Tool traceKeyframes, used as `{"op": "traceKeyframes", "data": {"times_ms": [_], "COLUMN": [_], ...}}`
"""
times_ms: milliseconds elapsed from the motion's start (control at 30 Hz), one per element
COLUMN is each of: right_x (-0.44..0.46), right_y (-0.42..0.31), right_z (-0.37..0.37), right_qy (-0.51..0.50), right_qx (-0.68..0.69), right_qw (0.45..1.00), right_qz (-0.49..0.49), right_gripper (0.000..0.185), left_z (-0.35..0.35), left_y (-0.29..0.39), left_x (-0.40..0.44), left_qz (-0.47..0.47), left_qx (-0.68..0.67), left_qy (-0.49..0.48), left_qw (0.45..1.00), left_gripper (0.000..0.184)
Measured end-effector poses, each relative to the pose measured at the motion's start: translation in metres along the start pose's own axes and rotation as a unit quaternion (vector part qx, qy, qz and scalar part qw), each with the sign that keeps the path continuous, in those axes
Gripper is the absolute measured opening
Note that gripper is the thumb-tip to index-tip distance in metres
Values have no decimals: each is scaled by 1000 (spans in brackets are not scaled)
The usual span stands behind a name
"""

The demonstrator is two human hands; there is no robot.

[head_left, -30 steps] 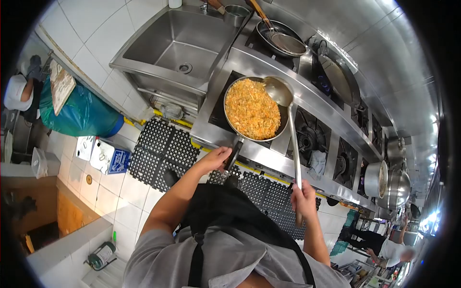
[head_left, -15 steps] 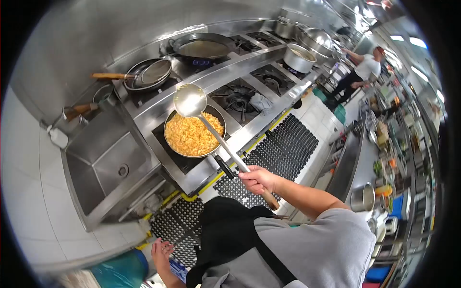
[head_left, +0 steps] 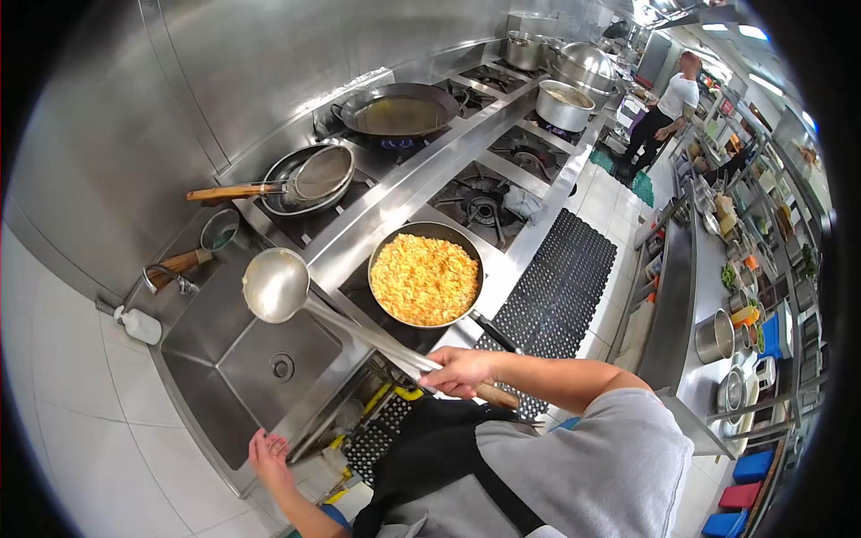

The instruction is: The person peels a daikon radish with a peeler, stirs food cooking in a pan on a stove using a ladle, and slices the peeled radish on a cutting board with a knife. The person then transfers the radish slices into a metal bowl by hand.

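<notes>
My right hand (head_left: 459,371) is wrapped round the handle of a large metal ladle (head_left: 276,285). The ladle's bowl is over the back edge of the steel sink (head_left: 247,359). Just beyond the ladle's shaft, a black frying pan (head_left: 480,254) full of yellow-orange fried rice (head_left: 423,280) rests on the front burner, its handle pointing towards me near my right forearm. My left hand (head_left: 272,455) is held low by the sink's front edge, fingers loosely apart and nothing in it.
Behind the pan stand a wok (head_left: 399,112) over a blue flame and a strainer (head_left: 323,172) lying on another pan. A pot (head_left: 563,106) sits farther along the range. A soap bottle (head_left: 139,325) is left of the sink. A person (head_left: 668,112) stands far right.
The ladle has swung left from above the fried rice towards the sink, with my right hand still round its handle. My left hand has risen slightly beside the sink. The view has shifted.
</notes>
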State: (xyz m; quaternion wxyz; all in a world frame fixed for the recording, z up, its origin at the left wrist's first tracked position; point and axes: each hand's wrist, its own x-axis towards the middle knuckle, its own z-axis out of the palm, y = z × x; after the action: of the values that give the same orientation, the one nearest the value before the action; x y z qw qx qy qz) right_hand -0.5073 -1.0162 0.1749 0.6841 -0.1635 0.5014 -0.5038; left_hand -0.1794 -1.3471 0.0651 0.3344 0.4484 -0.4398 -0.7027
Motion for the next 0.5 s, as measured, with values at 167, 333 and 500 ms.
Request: {"op": "traceKeyframes", "data": {"times_ms": [167,333,500], "right_x": [47,103,171], "right_y": [-25,-47,-52], "right_z": [35,90,124], "right_qy": [51,149,117], "right_qx": [-86,-72,14], "right_qw": [993,982,992], "right_qz": [58,88,44], "right_gripper": [24,19,24], "left_z": [-53,-60,5], "left_y": [37,89,127], "left_x": [91,240,403], "left_qz": [-16,-13,-3], "left_qx": [-38,-11,18], "left_qy": [40,-3,-59], "left_qw": [998,1000,998], "left_gripper": [27,36,50]}}
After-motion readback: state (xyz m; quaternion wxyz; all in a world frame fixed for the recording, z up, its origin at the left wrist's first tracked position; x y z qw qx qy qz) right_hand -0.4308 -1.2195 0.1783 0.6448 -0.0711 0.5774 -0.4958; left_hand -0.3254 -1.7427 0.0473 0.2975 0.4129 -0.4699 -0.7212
